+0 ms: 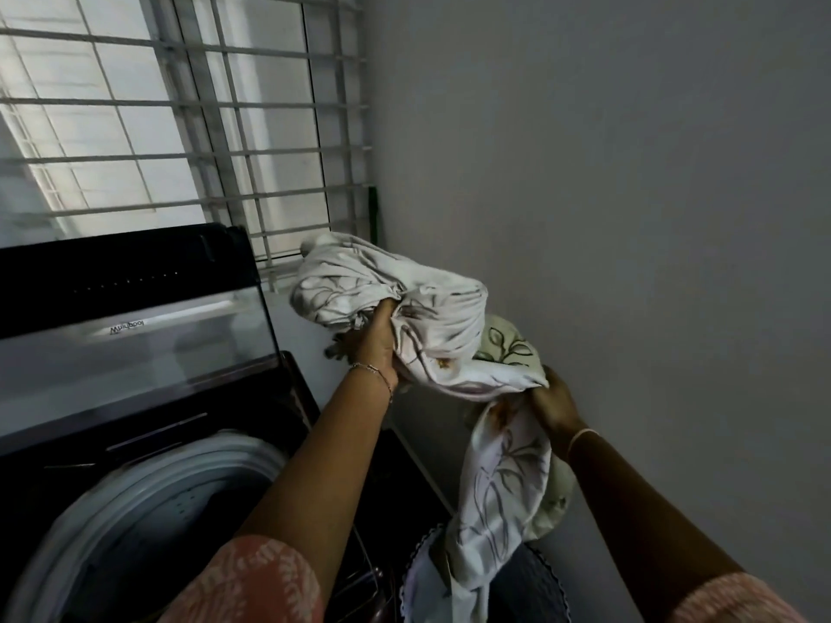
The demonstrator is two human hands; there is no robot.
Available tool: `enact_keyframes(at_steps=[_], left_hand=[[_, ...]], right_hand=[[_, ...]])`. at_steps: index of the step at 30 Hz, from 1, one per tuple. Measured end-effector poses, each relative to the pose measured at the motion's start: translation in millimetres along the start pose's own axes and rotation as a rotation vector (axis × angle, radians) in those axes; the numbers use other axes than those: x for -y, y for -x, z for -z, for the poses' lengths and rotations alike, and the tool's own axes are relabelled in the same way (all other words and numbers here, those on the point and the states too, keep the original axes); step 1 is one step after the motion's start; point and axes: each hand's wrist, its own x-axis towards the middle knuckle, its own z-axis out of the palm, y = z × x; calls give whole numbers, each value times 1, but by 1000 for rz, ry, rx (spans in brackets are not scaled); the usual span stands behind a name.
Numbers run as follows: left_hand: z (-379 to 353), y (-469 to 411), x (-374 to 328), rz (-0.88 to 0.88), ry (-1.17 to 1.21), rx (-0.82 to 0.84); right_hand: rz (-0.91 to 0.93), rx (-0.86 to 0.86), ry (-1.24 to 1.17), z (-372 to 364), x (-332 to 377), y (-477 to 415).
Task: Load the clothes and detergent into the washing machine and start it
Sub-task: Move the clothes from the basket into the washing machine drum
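Observation:
A top-loading washing machine point(310, 415) stands at the lower left, its dark glass lid point(135, 317) raised and its white drum rim point(148, 483) exposed. To the right of the machine, both hands hold up a bundle of white cloth with a grey leaf print point(404, 303). My left hand point(375, 348) grips the bunched upper part. My right hand point(555, 404) grips the lower edge, from which a long tail of the cloth point(499, 496) hangs down. A pale green printed piece point(508, 346) shows behind the bundle.
A laundry basket with a dark scalloped rim point(551, 573) sits below the hanging cloth at bottom centre. A barred window point(202, 128) fills the upper left behind the machine. A plain grey wall point(629, 173) closes the right side.

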Motion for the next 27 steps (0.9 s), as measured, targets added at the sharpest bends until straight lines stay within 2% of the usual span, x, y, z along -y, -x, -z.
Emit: enact_keyframes(at_steps=[3, 4, 5, 7, 9, 12, 14, 17, 21, 24, 27], left_hand=[[45, -96, 53, -46, -138, -191], [54, -114, 62, -71, -255, -293], [52, -102, 53, -91, -385, -384], [40, -43, 18, -244, -622, -451], [27, 3, -6, -428, -809, -456], [28, 11, -12, -465, -1005, -425], [29, 10, -15, -474, -1175, -413], [25, 10, -17, -592, -1353, -391], [23, 12, -15, -655, -1487, -358], [21, 13, -21, -726, -1591, -382], [19, 10, -29, -731, -1640, -388]], right_hand=[[16, -5, -5, 0, 16, -5], [37, -17, -6, 0, 19, -7], [52, -23, -7, 1, 24, -9], [71, -4, -1, 4, 31, -11], [71, 43, 50, 6, 35, -15], [119, 158, 229, 7, 40, -21], [192, 236, 447, 6, 46, -22], [331, 324, 821, 0, 54, -18], [332, 365, 1177, -9, 57, -15], [329, 359, 1298, -12, 57, -17], [331, 320, 1271, -10, 56, -19]])
